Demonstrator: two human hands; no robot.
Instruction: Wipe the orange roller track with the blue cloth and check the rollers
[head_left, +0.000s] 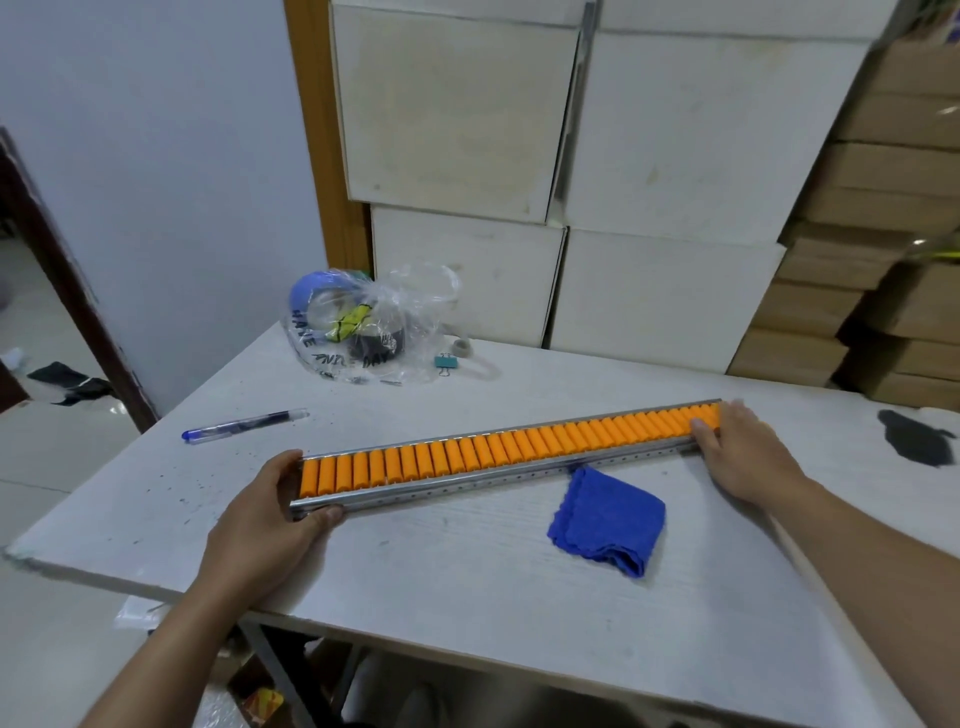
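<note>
A long metal roller track (498, 457) with a row of orange rollers lies across the white table, running from lower left up to the right. My left hand (270, 512) grips its near-left end, thumb on the far rail and fingers under the near rail. My right hand (740, 449) holds the far-right end, covering the last rollers. A folded blue cloth (608, 519) lies loose on the table just in front of the track's middle, touching neither hand.
A blue pen (244, 425) lies behind the track at the left. A clear plastic bag (363, 327) with tape rolls, a binder clip (447, 362) and a small tape roll (461, 347) sit at the back. A black stain (917, 435) marks the right. White boxes (649, 182) and cardboard cartons (883, 260) stand behind the table.
</note>
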